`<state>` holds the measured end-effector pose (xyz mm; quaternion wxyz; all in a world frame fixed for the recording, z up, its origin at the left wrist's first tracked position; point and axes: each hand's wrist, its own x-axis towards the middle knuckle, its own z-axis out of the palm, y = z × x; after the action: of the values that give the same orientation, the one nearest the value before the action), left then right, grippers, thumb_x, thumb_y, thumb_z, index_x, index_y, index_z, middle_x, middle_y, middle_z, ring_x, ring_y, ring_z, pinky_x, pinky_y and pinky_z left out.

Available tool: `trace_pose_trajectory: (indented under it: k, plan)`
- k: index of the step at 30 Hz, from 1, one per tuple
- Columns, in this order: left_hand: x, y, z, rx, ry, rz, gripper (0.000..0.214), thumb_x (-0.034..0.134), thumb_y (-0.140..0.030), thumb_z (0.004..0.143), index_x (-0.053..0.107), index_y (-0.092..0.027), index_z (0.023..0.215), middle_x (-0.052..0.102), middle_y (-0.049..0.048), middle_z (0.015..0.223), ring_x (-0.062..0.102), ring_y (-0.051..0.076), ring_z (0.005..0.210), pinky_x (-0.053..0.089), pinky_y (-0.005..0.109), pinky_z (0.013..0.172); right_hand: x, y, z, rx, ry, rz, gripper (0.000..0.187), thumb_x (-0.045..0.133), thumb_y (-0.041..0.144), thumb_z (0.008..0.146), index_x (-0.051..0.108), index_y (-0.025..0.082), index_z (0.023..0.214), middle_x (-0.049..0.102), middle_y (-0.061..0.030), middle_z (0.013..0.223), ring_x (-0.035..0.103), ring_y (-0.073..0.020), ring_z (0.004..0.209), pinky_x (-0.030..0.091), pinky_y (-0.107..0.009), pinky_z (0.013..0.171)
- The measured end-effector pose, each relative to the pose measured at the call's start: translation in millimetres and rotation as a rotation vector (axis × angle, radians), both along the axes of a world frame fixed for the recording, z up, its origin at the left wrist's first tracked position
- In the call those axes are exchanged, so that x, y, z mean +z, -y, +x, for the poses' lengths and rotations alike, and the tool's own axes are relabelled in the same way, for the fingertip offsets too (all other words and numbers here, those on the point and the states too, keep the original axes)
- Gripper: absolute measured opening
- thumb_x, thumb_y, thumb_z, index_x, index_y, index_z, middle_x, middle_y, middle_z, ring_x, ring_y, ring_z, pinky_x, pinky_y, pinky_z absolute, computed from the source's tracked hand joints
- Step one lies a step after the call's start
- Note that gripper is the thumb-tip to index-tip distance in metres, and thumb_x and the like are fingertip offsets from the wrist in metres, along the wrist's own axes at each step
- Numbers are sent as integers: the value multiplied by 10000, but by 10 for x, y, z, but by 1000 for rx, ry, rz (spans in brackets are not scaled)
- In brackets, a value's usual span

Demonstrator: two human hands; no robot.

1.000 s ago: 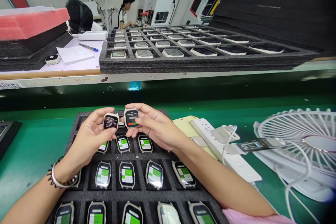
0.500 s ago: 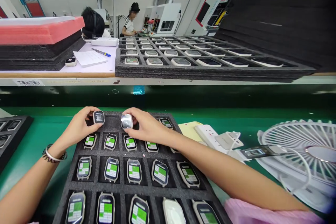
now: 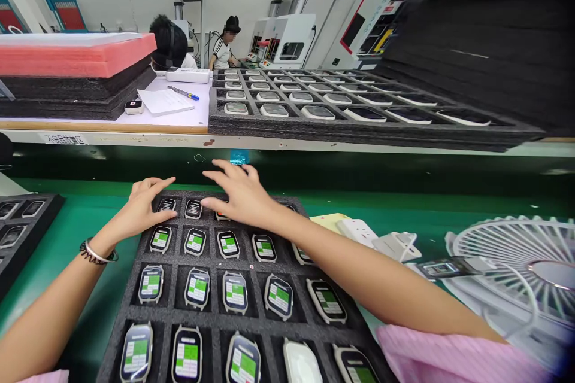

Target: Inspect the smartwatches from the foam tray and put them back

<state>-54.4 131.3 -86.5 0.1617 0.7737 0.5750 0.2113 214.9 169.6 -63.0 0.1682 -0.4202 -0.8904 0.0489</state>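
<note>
Smartwatches (image 3: 235, 292) lie in the square pockets of a black foam tray (image 3: 211, 322), most showing green-and-white blocks on their screens; one in the near row shows a plain pale side instead. The person's left hand (image 3: 141, 206) is open at the far left pocket, thumb and forefinger spread about a dark-screened watch (image 3: 167, 206); whether the thumb touches it cannot be told. The right hand (image 3: 249, 200) is open too, fingers spread and gripping nothing, above the far row, where it partly covers another watch with an orange-red patch. Handling these well probably calls for a pinch on the case edges, fingertips off the glass, and each watch flat within its pocket walls; a low forearm could brush the right-hand column.

Beneath the tray is a green counter (image 3: 94, 203). A second tray (image 3: 38, 239) stands to the left; a power strip (image 3: 357, 232) and white fan (image 3: 554, 275) are to the right. On the raised shelf (image 3: 197, 116) beyond, a shelf tray (image 3: 314, 128) of watches sits near paper (image 3: 164, 103), a pen (image 3: 183, 93) and pink foam (image 3: 90, 60). Two other people (image 3: 221, 55) are farther off.
</note>
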Motion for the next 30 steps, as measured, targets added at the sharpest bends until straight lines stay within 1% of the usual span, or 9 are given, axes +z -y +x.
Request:
trace_pose_trajectory:
  k: [2,5,9,14,20,23,25,27,30]
  plan:
    - [89,-52,218,-110,-41,26,559,657,-478,863,590,-277,1381,552,97,1291,431,326,1230,340,514,1101,146,-45,244,-1,5,-11,430,636,371,957,607,188,1346,506,-181,1465,474,-356,1349,280,-569,1106]
    - [175,-160,617,-259,-131,27,411,700,-393,835,701,-231,1214,595,99,1174,470,315,1151,388,479,1052,264,-69,566,19,170,-114,271,687,278,897,693,195,1155,646,-137,1216,581,-346,1185,328,-540,1037]
    - [199,-292,1032,-319,-346,39,353,728,-329,803,732,-165,1116,604,138,1106,493,343,1086,407,468,943,179,10,769,31,371,-125,224,739,273,820,738,180,1024,659,-141,1075,590,-354,1052,330,-527,979]
    - [171,-382,1210,-321,-436,43,261,801,-355,737,748,-165,908,621,140,1035,500,359,1054,364,463,890,33,29,803,-6,387,-117,290,728,346,835,753,142,1040,654,-155,1044,574,-355,1012,351,-484,886]
    - [100,-412,1228,-293,-375,46,257,825,-341,719,711,-158,859,621,141,1031,513,365,1053,359,482,903,42,-74,742,80,459,-85,231,797,364,837,767,156,932,639,-136,1087,586,-325,984,339,-465,885]
    - [131,-393,1182,-298,-292,43,292,831,-296,697,663,-157,892,633,117,1005,559,330,1018,417,446,883,45,-88,743,121,423,-104,206,815,310,807,737,138,890,635,-131,1081,601,-314,973,368,-462,885]
    - [189,-336,1139,-299,-162,12,323,791,-277,731,603,-166,969,638,82,959,606,260,903,472,376,791,36,-85,781,122,298,-128,220,811,258,771,692,137,912,638,-124,1053,606,-312,975,399,-460,883]
    - [264,-236,1098,-294,135,-79,357,747,-271,763,523,-194,1029,620,26,901,602,171,719,477,295,642,22,-68,822,116,38,-208,266,774,221,751,620,158,959,645,-100,1004,619,-282,933,449,-433,844]
    - [365,-36,1063,-297,733,-215,417,773,-240,718,462,-217,996,579,-15,909,583,97,657,469,222,579,-5,-2,801,189,-522,-517,354,724,227,758,483,209,1017,647,-52,981,639,-199,812,506,-335,705]
